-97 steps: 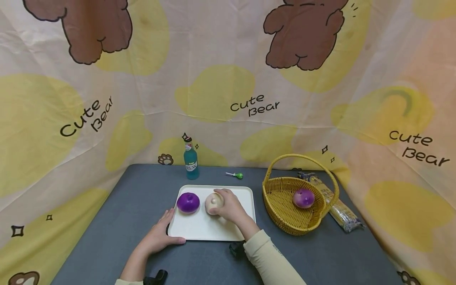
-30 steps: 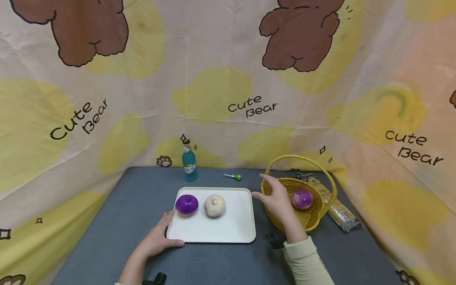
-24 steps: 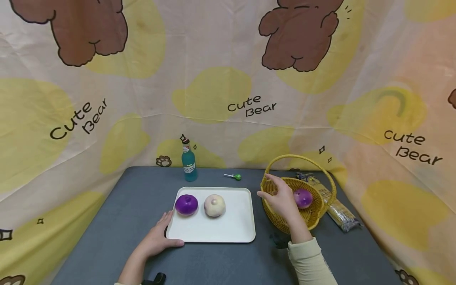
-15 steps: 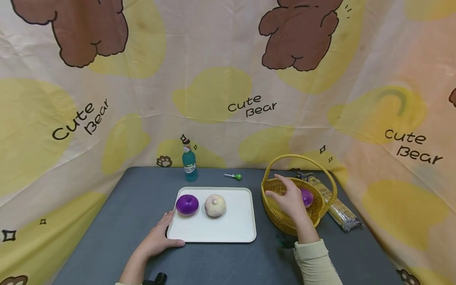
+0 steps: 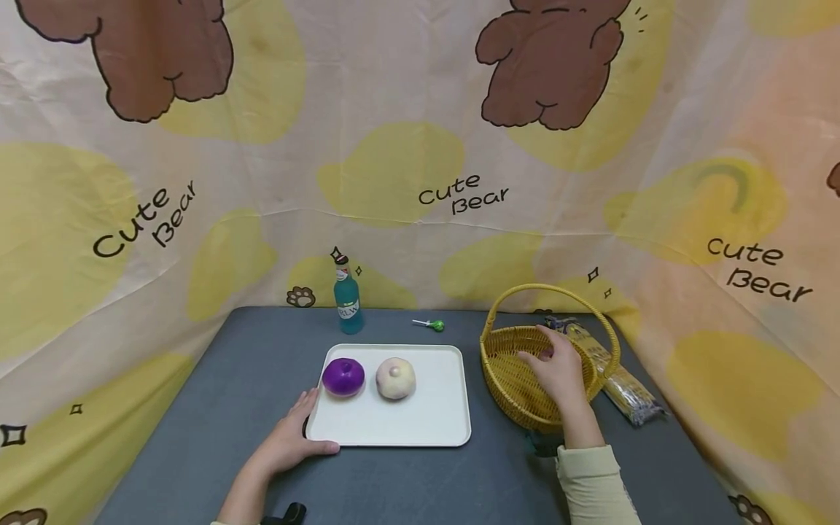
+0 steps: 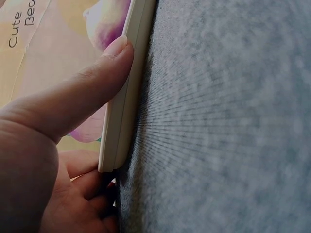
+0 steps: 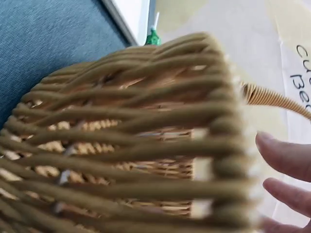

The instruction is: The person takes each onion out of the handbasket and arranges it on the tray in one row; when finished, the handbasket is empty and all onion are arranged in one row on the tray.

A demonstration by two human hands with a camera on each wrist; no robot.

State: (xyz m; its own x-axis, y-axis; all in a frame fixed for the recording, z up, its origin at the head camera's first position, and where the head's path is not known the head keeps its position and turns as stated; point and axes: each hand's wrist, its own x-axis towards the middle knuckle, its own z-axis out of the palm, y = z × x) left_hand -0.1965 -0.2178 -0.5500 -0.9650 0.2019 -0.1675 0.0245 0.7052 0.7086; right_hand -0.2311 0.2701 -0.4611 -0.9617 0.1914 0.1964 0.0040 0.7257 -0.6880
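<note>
My left hand holds the near-left corner of the white tray, thumb along its front edge and fingers at its left side. On the tray sit a purple onion at the left and a whitish onion beside it. My right hand reaches over the yellow wicker basket, thumb and index finger spread apart. Behind that hand, the purple onion in the basket is almost wholly hidden. In the right wrist view, the fingertips show beyond the woven basket wall.
A blue-green bottle stands behind the tray, with a green lollipop lying to its right. Along the basket's right side lies a clear-and-yellow packet. The basket's tall handle arches over its opening.
My right hand has left the whitish onion on the tray and moved right, over the basket, covering the purple onion there. My left hand stays at the tray corner.
</note>
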